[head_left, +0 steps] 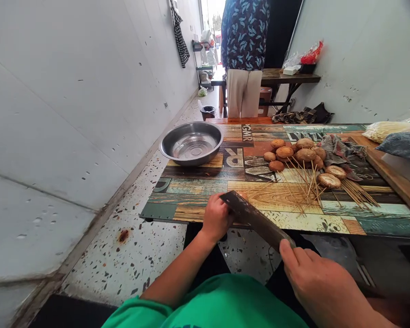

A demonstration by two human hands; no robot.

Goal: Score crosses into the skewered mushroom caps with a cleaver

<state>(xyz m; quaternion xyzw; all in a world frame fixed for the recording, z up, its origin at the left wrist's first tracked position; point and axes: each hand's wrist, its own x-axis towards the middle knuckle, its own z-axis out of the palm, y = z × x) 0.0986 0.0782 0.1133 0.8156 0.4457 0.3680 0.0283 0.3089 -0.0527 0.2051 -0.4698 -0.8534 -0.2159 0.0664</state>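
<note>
My right hand (323,279) grips the handle of a dark cleaver (251,216), whose blade reaches up and left to my left hand (217,217). My left hand is closed on a mushroom (242,196) at the table's near edge; only a sliver of it shows behind the blade. A heap of brown mushrooms (294,155) lies farther back on the patterned table (198,189). Thin bamboo skewers (305,184) lie spread beside the heap, and two of them carry mushrooms (330,177).
An empty steel bowl (192,142) stands at the table's far left corner. A cloth (338,150), a wooden board (392,175) and bags (392,130) sit to the right. A person (244,54) stands beyond the table. A wall runs along the left.
</note>
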